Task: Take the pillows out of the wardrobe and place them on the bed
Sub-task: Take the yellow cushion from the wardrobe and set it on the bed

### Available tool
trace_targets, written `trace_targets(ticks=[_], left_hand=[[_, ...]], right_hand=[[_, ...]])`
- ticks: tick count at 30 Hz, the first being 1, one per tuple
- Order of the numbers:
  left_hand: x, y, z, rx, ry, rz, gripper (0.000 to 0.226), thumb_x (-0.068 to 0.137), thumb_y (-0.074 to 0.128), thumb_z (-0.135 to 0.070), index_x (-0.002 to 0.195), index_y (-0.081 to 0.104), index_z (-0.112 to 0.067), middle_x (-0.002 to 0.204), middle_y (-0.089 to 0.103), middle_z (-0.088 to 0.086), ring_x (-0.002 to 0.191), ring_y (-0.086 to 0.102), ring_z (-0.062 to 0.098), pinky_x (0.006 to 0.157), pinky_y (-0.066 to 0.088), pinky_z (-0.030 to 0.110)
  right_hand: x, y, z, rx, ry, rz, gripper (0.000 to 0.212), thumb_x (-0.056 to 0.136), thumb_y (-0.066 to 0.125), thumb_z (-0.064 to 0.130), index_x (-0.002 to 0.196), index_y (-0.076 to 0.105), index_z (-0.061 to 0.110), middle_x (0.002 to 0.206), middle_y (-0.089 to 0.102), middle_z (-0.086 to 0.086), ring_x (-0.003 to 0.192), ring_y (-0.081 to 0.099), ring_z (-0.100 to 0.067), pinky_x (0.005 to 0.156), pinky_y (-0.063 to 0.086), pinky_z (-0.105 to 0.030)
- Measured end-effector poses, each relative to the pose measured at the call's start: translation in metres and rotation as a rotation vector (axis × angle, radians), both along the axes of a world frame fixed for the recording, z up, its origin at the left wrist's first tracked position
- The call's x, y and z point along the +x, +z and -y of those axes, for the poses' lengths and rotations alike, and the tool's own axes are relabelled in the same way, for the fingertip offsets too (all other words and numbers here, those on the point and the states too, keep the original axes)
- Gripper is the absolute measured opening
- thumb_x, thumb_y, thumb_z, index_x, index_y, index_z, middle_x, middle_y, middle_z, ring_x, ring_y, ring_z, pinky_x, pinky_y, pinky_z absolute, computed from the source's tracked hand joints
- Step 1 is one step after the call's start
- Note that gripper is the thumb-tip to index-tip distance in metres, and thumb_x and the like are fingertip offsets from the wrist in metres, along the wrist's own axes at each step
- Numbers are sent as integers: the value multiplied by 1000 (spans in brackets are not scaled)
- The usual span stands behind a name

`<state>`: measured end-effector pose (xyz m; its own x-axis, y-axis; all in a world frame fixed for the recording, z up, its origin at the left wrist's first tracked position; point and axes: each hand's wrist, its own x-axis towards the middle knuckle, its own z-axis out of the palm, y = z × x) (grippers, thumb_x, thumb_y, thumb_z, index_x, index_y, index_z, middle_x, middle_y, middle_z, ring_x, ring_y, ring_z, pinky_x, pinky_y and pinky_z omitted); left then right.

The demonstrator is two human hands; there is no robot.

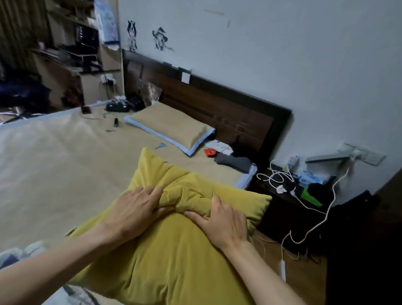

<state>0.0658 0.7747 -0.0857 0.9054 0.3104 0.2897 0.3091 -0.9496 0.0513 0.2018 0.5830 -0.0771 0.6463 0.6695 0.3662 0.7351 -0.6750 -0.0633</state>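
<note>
Two bare hands grip a yellow pillow (178, 257) over the near corner of a bed (42, 172), the left hand (135, 210) and right hand (222, 222) side by side, fingers dug into a bunched fold of fabric at the pillow's middle, thumbs nearly meeting, both forearms reaching in from the bottom edge. The pillow fills the view from centre to 6 o'clock, its far corners pointing toward 12 and 2 o'clock; whether its underside rests on the mattress cannot be told. The bed carries a pale woven mat and, at 12 o'clock, a tan pillow with a blue border (170, 126) lying flat against a dark wooden headboard (224, 110). Small items, among them a red object (210, 152) and folded dark cloth (233, 163), sit beside it. At 2 o'clock a dark nightstand (287, 202) holds tangled white cables (277, 178). Cluttered shelves (66, 24) stand at 10 o'clock, blurred and dim. The room's right edge falls into shadow, and the pillow's near edge is cut off.
</note>
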Motion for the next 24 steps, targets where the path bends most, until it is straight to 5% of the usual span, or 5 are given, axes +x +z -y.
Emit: trace_targets(ticks=[10,14,20,24], left_hand=[[93,-27,-89,-68,196,-48,54,90,26,-75,101,45,-26,96,57,-1,91,57,24,77,47,40],[168,-44,-125,-41,285,-107,58,88,21,-79,106,45,-29,99,55,-4,94,56,21,78,46,37],[310,-39,-164,-64,402,-177,62,87,22,-79,116,48,-30,108,57,-2,103,55,24,81,42,40],[374,-17,-197,-76,476,-168,63,89,22,-76,125,44,-29,114,55,-1,106,52,24,84,39,38]], right_hand=[[137,-26,-120,-115,202,-53,88,66,25,99,98,51,21,92,70,-4,83,67,-29,59,37,-38],[232,-59,-164,-159,301,-99,90,64,21,102,99,49,24,91,69,-1,82,67,-27,57,37,-36],[394,-73,-232,-307,405,-356,106,58,17,105,127,47,29,114,66,1,100,62,-23,77,48,-38],[465,-51,-284,-295,495,-308,99,61,16,104,117,48,28,106,68,0,94,64,-24,72,48,-39]])
